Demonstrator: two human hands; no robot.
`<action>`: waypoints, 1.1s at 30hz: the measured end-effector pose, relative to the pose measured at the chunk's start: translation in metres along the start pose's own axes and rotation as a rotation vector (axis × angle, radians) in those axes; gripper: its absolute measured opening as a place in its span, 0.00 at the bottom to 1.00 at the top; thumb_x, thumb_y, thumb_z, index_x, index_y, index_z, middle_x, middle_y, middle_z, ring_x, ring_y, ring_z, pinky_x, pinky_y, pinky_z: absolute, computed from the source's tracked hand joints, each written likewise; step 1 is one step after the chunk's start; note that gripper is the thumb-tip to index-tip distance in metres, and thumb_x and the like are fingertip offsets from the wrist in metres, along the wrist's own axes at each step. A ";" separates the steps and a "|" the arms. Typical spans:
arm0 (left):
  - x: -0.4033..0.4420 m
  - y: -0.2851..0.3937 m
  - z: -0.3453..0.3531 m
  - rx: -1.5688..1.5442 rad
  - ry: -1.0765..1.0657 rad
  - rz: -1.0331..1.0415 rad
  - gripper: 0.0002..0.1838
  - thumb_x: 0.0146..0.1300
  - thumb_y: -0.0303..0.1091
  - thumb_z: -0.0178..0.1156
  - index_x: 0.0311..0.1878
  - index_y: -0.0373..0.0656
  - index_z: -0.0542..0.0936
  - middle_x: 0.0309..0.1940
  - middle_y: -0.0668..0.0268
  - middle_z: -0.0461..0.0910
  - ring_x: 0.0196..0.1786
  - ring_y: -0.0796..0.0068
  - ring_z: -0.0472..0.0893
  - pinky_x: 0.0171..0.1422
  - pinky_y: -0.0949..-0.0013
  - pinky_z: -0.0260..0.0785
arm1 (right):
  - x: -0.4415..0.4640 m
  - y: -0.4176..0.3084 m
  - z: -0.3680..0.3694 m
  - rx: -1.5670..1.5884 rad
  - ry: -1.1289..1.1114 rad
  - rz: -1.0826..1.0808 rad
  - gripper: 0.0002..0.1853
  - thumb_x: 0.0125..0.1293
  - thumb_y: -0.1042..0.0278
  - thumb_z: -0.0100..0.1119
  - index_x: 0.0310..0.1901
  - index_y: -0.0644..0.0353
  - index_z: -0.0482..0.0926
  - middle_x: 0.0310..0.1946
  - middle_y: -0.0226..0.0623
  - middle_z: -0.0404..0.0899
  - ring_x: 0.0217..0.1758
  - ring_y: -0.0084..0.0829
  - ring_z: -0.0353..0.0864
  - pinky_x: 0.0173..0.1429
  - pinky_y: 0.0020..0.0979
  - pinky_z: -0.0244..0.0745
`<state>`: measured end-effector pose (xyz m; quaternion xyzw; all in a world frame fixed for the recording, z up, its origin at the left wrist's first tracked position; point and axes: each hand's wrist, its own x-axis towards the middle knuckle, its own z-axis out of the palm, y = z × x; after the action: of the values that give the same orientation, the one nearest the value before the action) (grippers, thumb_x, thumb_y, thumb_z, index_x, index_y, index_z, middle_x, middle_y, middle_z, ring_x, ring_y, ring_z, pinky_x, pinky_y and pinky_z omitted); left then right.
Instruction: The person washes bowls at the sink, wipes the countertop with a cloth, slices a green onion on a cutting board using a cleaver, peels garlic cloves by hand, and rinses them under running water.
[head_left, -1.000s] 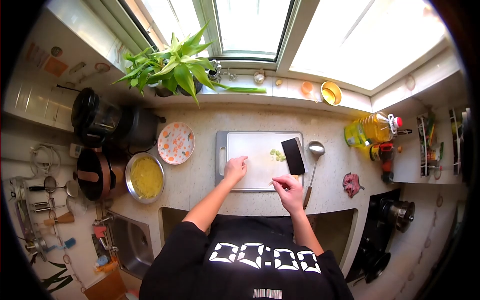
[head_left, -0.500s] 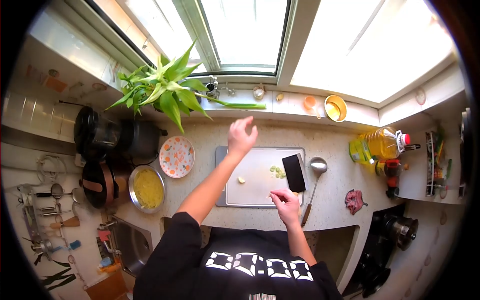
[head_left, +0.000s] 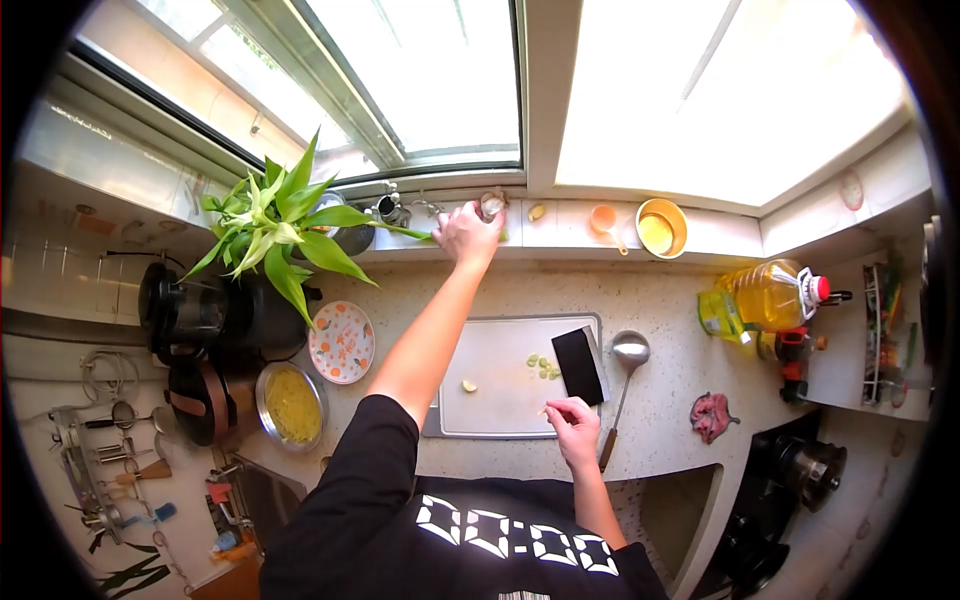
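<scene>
My left hand (head_left: 468, 235) is stretched to the window sill, its fingers around a garlic bulb (head_left: 492, 204). Above the near right part of the white cutting board (head_left: 490, 412), my right hand (head_left: 574, 428) is pinched on a small pale piece (head_left: 543, 411), too small to name. A clove-like pale piece (head_left: 469, 386) lies on the board's left half. Green slices (head_left: 543, 366) sit beside the black-faced cleaver (head_left: 577, 368), which rests at the board's right edge.
A ladle (head_left: 630, 350) lies right of the board, with a pink cloth-like item (head_left: 711, 417) and an oil bottle (head_left: 772, 293) farther right. On the left are a patterned plate (head_left: 342, 342), a bowl of yellow shreds (head_left: 291, 405) and a plant (head_left: 275, 220).
My left hand has left the board, where a pale piece now lies, and reached up to the garlic bulb on the sill. My right hand stays pinched near the board. The view has shifted.
</scene>
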<state>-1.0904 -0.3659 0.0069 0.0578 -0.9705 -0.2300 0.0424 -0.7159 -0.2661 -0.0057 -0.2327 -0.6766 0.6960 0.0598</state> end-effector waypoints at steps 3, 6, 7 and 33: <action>0.001 0.000 0.001 -0.088 -0.015 0.010 0.26 0.52 0.58 0.71 0.48 0.52 0.88 0.45 0.68 0.87 0.59 0.60 0.77 0.67 0.52 0.62 | 0.002 -0.001 -0.001 -0.014 -0.019 -0.004 0.04 0.65 0.77 0.70 0.41 0.65 0.88 0.36 0.32 0.83 0.37 0.20 0.83 0.41 0.21 0.77; -0.012 -0.001 -0.008 -0.402 0.041 0.101 0.24 0.52 0.53 0.74 0.46 0.47 0.87 0.40 0.65 0.86 0.51 0.61 0.78 0.61 0.58 0.69 | 0.002 -0.004 0.000 -0.012 -0.017 -0.019 0.04 0.65 0.78 0.70 0.41 0.65 0.88 0.36 0.32 0.83 0.36 0.20 0.83 0.40 0.21 0.77; -0.019 -0.001 -0.016 -0.496 0.030 0.125 0.24 0.51 0.51 0.75 0.46 0.46 0.86 0.39 0.64 0.86 0.50 0.61 0.79 0.60 0.59 0.70 | 0.001 -0.004 0.000 -0.003 -0.018 -0.019 0.04 0.65 0.78 0.70 0.41 0.65 0.88 0.36 0.32 0.83 0.36 0.20 0.83 0.40 0.21 0.77; -0.322 -0.201 -0.164 -1.455 -0.202 -0.450 0.27 0.60 0.18 0.71 0.62 0.40 0.75 0.53 0.65 0.82 0.53 0.76 0.83 0.61 0.71 0.77 | -0.062 -0.047 0.060 -0.154 -0.443 -0.053 0.05 0.67 0.78 0.69 0.43 0.64 0.87 0.38 0.34 0.84 0.38 0.21 0.83 0.42 0.22 0.77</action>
<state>-0.7349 -0.5741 0.0443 0.1899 -0.5387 -0.8181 -0.0670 -0.6958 -0.3419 0.0536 -0.0602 -0.7301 0.6747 -0.0898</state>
